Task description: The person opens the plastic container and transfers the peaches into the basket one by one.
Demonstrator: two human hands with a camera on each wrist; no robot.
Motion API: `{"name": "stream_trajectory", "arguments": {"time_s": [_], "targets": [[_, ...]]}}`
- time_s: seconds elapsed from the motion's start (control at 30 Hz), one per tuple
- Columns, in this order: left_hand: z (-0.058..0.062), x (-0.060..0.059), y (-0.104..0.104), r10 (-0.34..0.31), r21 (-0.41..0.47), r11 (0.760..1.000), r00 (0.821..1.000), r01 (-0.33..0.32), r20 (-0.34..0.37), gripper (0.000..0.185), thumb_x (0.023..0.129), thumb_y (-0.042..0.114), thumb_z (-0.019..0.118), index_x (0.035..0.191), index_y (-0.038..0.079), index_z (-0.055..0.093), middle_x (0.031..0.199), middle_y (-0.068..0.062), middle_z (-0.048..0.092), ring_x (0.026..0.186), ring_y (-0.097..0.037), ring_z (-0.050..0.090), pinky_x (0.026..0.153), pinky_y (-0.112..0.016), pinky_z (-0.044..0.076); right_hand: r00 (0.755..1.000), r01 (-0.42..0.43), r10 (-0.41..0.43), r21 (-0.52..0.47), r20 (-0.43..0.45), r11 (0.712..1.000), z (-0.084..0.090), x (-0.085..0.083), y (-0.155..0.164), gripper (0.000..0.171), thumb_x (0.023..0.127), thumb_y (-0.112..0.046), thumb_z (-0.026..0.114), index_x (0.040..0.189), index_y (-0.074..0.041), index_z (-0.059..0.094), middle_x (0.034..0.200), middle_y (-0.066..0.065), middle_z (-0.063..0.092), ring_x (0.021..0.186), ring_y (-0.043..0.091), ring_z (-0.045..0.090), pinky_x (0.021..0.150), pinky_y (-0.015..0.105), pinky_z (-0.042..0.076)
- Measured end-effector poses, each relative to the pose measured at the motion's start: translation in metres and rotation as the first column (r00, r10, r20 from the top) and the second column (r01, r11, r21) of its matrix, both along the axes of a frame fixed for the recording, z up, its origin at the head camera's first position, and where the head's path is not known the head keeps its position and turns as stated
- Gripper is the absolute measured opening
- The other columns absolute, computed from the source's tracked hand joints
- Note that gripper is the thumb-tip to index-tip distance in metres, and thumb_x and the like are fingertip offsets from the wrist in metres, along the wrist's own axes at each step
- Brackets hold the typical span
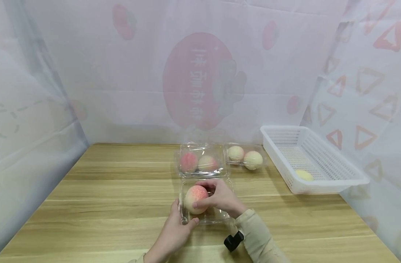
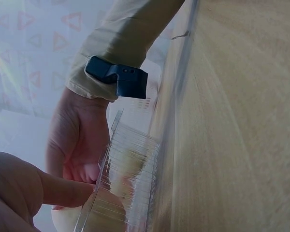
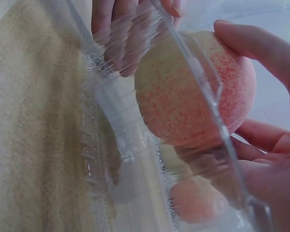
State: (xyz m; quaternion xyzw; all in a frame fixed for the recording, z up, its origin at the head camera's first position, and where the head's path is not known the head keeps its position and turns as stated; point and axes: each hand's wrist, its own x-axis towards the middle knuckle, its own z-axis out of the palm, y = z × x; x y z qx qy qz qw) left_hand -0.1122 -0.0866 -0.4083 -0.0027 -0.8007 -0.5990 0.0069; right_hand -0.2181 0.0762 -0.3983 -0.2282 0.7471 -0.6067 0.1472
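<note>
A pink-and-cream peach point(image 1: 196, 199) sits at the left side of an open clear plastic box point(image 1: 216, 221). My right hand point(image 1: 221, 199) holds this peach between its thumb and fingers; in the right wrist view, the thumb lies on the peach's point(image 3: 193, 92) upper side and the fingers beneath. At the box's near left corner, my left hand point(image 1: 178, 228) grips the wall, thumb over the front rim and fingers along the outside. The left wrist view shows the left thumb point(image 2: 67, 192) at the box's rim point(image 2: 104, 169).
Just behind, two peaches point(image 1: 188, 162) show through clear plastic. Another clear box point(image 1: 231, 163) with two pale peaches stands right of them. A white perforated basket point(image 1: 322, 188) at the right holds a yellowish round fruit point(image 1: 304, 175). Printed cloth walls point(image 1: 131, 109) border the wooden table point(image 1: 98, 190).
</note>
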Motion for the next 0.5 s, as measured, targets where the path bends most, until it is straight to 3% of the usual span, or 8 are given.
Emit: {"name": "stream_trajectory", "arguments": {"time_s": [0.5], "targets": [[0.0,0.002,0.0,0.0,0.009,1.0,1.0,0.0,0.01,0.09,0.087,0.009,0.071,0.15,-0.011,0.011,0.146,-0.037,0.033,0.134,-0.052,0.031,0.107,-0.068,0.022,1.0,-0.002,0.002,-0.019,0.017,1.0,0.013,0.002,0.008,0.061,0.07,-0.006,0.088,0.126,0.002,0.063,0.113,0.01,0.068,0.099,0.025,0.066,0.085,0.035,0.056]]}}
